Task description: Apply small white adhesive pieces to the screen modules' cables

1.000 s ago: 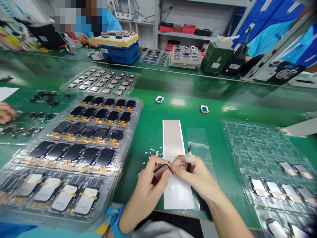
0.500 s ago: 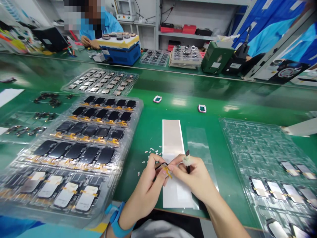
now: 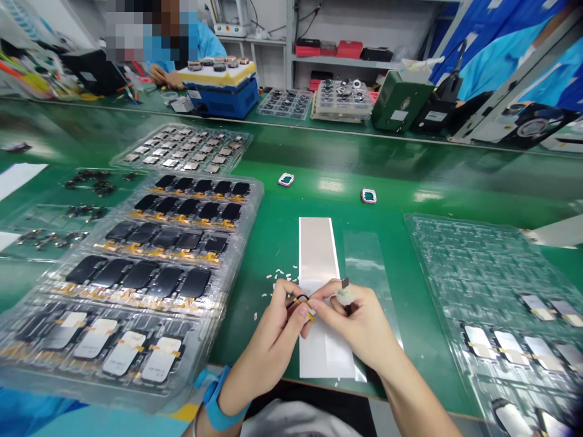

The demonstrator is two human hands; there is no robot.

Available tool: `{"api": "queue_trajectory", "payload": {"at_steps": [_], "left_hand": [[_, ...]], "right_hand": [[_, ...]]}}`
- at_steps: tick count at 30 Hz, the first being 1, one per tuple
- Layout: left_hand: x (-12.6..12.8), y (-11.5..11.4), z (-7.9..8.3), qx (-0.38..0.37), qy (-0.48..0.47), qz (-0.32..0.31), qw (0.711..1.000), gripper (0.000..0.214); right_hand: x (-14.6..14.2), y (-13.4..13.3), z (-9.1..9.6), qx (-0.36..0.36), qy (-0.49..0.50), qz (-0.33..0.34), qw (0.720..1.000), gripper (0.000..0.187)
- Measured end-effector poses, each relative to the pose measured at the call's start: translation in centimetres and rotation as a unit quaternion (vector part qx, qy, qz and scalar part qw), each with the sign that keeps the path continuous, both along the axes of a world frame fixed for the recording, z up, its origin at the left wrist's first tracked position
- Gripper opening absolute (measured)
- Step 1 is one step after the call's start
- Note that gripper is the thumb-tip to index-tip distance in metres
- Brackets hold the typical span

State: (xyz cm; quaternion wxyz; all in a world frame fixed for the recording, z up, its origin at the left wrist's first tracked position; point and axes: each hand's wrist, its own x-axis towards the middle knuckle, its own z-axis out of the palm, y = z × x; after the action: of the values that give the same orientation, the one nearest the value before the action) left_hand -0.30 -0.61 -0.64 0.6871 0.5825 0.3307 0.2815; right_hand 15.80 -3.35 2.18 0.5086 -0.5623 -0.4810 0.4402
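Note:
Over the white strip (image 3: 325,358), my left hand (image 3: 271,340) grips a small display panel (image 3: 310,314) with a dark curved edge and a yellow flex cable. Most of the panel is hidden by my fingers. My right hand (image 3: 367,325) meets it, thumb and index fingertip pinched at the panel's edge. A dark, flat-ended tool (image 3: 345,283) also sticks up from the right hand, beside a pale wrap (image 3: 345,295) at the fingers; its kind is unclear. Several tiny white pieces (image 3: 276,277) lie left of the strip.
On the left, a clear tray (image 3: 248,224) carries rows of black display panels. Another tray (image 3: 437,243) with some silver-backed panels lies right. Two small square parts, one left (image 3: 286,179), one right (image 3: 368,196), sit ahead. A person's hands (image 3: 166,77) are across the bench.
The panel has turned slightly between my fingers, and less of its yellow cable shows. Both hands stay in nearly the same place; the camera view has shifted a little.

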Motion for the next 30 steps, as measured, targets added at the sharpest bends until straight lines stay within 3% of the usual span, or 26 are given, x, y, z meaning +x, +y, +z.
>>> {"api": "queue_trajectory", "payload": {"at_steps": [9, 12, 15, 20, 23, 30], "left_hand": [[0.2, 0.1, 0.0, 0.039, 0.018, -0.004, 0.999, 0.016], [0.2, 0.2, 0.2, 0.082, 0.058, 0.001, 0.995, 0.010], [0.5, 0.1, 0.9, 0.192, 0.147, -0.010, 0.970, 0.007], [2.1, 0.0, 1.7, 0.369, 0.204, -0.107, 0.900, 0.010], [3.0, 0.1, 1.5, 0.404, 0.217, -0.139, 0.878, 0.013], [3.4, 0.6, 0.8, 0.411, 0.225, -0.152, 0.870, 0.019]], "right_hand": [[0.1, -0.1, -0.1, -0.015, -0.003, 0.013, 1.000, 0.016], [1.1, -0.3, -0.2, -0.023, 0.010, -0.016, 1.000, 0.018], [3.0, -0.7, -0.1, 0.010, -0.018, -0.085, 0.996, 0.033], [4.7, -1.4, -1.1, 0.053, -0.100, -0.199, 0.974, 0.042], [4.5, -1.4, -2.6, 0.049, -0.078, -0.199, 0.976, 0.032], [4.4, -1.1, -4.6, 0.043, -0.049, -0.203, 0.977, 0.027]]}}
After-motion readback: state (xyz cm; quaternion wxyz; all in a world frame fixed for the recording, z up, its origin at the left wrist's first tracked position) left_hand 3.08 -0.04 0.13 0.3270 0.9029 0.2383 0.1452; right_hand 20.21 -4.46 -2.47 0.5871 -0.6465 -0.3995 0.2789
